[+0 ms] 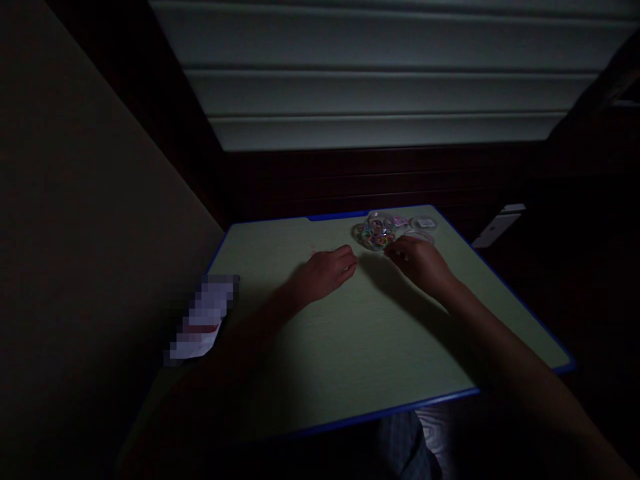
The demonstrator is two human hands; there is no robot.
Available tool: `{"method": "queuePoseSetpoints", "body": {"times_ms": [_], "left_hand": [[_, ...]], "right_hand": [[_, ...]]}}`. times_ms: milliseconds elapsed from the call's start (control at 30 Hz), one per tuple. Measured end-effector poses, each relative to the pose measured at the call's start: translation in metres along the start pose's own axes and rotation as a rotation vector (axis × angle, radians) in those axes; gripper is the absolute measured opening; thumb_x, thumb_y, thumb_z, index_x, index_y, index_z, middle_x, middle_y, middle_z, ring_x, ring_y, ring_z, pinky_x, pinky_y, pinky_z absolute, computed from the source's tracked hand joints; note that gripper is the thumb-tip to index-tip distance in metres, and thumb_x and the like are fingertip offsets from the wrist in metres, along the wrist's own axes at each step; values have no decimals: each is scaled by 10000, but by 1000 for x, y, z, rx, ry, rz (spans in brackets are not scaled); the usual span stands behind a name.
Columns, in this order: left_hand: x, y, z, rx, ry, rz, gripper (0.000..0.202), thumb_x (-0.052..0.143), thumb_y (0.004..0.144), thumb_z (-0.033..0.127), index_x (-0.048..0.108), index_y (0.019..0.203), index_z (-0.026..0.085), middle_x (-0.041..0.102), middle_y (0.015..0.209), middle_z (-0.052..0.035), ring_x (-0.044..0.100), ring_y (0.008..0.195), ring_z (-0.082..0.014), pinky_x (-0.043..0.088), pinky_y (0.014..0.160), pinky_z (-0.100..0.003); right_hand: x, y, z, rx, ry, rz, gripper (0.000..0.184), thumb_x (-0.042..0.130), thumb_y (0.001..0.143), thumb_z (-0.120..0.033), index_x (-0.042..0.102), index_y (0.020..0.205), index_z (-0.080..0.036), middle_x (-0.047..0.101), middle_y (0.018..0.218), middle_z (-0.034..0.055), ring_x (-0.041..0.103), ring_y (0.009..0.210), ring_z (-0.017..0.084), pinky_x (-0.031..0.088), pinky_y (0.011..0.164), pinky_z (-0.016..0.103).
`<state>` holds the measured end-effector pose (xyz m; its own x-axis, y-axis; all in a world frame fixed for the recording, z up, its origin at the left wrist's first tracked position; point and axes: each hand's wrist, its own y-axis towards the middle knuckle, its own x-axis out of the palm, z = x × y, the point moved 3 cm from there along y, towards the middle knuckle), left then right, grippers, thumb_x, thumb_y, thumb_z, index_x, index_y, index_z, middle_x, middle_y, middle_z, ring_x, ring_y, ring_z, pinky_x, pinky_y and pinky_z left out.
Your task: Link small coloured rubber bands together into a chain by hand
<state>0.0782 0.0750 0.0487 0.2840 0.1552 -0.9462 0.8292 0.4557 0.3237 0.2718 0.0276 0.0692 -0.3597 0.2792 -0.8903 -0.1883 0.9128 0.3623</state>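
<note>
just coloured bands (pixel 376 237) in clear container (pixel 379 221)

Scene is dim and underexposed. Light enters from the window blind (pixel 380 73) at top. The counter (pixel 360 347) is faintly lit; the forearms cast soft shadows on it. Corners fall to black. A pixelated patch (pixel 203 320) sits at left.

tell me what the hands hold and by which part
Cannot be told: too dark. The left hand lies curled on the table; the right hand sits by the tub of bands, no grip visible.
</note>
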Motion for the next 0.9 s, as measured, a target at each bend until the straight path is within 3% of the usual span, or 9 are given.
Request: {"method": "queuePoseSetpoints", "body": {"times_ms": [133,300,600,900], "left_hand": [[0,-3,-16,-10,162,-116,291,314,941,267,586,976,172,587,920,-37,574,756,-126,382,592,-239],[2,-7,-37,-83,227,-234,300,319,934,266,598,982,167,594,935,-56,581,763,-141,379,597,-244],[5,-11,-49,-168,163,-288,295,334,924,259,616,969,185,602,945,-54,587,821,-149,390,649,-246],[11,-17,-65,-228,294,-319,261,361,899,206,615,947,176,590,949,-66,585,763,-155,399,633,-267]], "right_hand": [[-17,-4,21,229,-362,138,275,423,878,-239,679,947,-165,658,919,104,576,746,178,316,580,260],[-22,-6,35,359,-522,114,306,382,883,-212,666,975,-148,645,908,109,570,737,178,280,559,265],[-23,-7,28,331,-518,143,322,361,885,-204,664,987,-161,635,918,101,559,754,178,277,564,274],[-20,-6,27,302,-492,134,320,372,886,-215,655,1029,-170,636,935,105,559,723,173,290,560,269]]}}
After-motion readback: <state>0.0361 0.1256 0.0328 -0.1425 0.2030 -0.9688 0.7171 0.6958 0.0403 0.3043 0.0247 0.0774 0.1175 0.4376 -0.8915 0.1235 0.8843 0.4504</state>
